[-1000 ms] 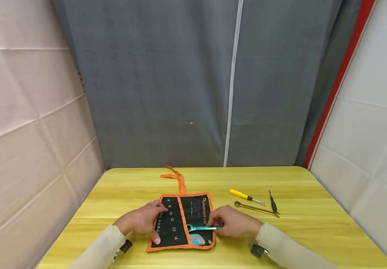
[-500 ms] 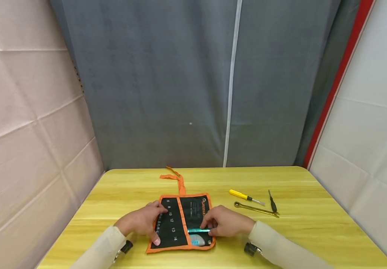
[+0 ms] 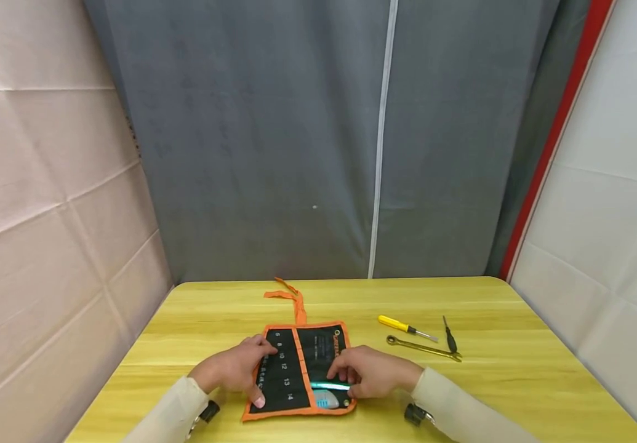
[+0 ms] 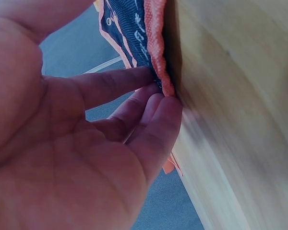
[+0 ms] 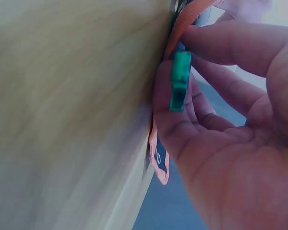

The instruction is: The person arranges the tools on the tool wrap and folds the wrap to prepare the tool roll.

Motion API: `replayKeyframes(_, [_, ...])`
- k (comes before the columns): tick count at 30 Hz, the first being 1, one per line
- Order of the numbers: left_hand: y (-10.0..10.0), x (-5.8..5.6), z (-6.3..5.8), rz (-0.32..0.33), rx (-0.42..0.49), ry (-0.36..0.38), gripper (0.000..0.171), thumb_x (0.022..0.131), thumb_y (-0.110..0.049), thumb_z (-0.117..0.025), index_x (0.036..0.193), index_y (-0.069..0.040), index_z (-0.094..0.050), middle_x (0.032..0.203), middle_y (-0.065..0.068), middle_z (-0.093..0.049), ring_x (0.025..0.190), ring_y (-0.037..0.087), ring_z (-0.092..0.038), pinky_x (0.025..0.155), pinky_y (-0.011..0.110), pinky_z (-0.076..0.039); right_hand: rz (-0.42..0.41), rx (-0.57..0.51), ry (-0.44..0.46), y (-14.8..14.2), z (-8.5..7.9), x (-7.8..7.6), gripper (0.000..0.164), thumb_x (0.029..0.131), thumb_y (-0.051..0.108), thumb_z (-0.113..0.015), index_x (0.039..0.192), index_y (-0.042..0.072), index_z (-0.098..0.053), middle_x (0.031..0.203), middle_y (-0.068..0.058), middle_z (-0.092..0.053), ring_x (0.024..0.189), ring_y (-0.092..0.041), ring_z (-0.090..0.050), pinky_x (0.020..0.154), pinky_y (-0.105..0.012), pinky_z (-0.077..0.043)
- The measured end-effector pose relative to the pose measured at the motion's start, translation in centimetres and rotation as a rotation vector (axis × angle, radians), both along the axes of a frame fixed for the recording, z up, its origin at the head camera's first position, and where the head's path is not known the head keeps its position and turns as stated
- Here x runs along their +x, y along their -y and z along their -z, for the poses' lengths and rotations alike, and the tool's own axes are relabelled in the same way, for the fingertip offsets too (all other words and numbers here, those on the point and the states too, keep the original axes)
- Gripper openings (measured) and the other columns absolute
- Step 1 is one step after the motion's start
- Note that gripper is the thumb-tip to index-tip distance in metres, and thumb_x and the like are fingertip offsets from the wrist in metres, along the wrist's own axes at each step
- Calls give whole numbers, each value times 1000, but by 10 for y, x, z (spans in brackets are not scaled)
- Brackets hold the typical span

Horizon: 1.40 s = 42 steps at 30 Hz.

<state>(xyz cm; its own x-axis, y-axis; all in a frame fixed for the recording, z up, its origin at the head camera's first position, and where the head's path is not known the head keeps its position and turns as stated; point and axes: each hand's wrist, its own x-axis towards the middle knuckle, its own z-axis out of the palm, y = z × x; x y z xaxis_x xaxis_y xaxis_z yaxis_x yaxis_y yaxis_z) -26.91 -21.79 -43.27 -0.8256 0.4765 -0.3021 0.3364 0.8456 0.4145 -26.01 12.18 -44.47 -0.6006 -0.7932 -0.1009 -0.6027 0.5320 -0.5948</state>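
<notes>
A black tool pouch [image 3: 318,344] with orange edging lies unrolled on the table, its left half marked with sizes. My left hand [image 3: 235,372] presses on the pouch's left side, thumb low and fingers higher up. The left wrist view shows its fingertips right at the orange edge [image 4: 156,43]. My right hand [image 3: 376,372] pinches a shiny green wrench [image 3: 329,386], which lies crosswise, its left end hidden in a numbered pocket. The wrench's outer end [image 5: 179,79] shows between thumb and fingers in the right wrist view. A grey-and-blue tool handle [image 3: 326,400] lies just below the wrench.
Right of the pouch lie a yellow-handled screwdriver [image 3: 407,328], a gold wrench [image 3: 423,349] and a small black screwdriver [image 3: 450,338]. An orange tie [image 3: 298,304] stretches from the pouch's far edge toward the table's back. A grey curtain [image 3: 274,154] hangs behind.
My right hand has moved left, sliding the green wrench leftward. The wrench's ring end, visible earlier, is now covered by the pocket. The left hand stays in place.
</notes>
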Motion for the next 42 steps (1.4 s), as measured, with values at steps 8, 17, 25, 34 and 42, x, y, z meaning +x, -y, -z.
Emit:
replayKeyframes(8, [0,1,0,-9,8,10,99,61,-28,-103,148,-11,-59,140,-1,-51,132,25,-49,117,56,-45,-3,-53,18,-14,0,3,36,92,4,-77,124,18,-73,109,11,-65,93,2,-61,83,-19,-56])
replayKeyframes(17, [0,2,-3,-18,5,12,98,62,-27,-103,148,-11,-59,140,-1,-51,131,25,-50,117,55,-45,38,2,-35,-31,-3,9,33,86,15,-86,117,20,-75,96,14,-63,80,1,-56,74,-19,-52])
replayKeyframes(25, [-1,1,-2,-16,-1,9,97,62,-28,-103,148,-11,-60,140,-1,-51,130,24,-50,117,55,-45,34,10,-102,-30,1,7,21,83,8,-83,98,21,-76,86,16,-65,74,4,-56,70,-17,-52])
replayKeyframes(34, [0,0,0,0,7,15,99,63,-31,-103,149,-13,-59,142,-2,-50,132,25,-49,117,55,-45,62,-12,-119,-17,0,4,16,86,9,-82,99,19,-79,91,15,-68,76,4,-59,70,-16,-53])
replayKeyframes(42, [2,1,0,-11,18,23,100,62,-31,-104,149,-12,-58,141,-3,-49,132,24,-48,117,56,-45,47,-3,-108,0,1,0,16,85,11,-84,99,19,-82,91,15,-69,74,6,-60,68,-15,-53])
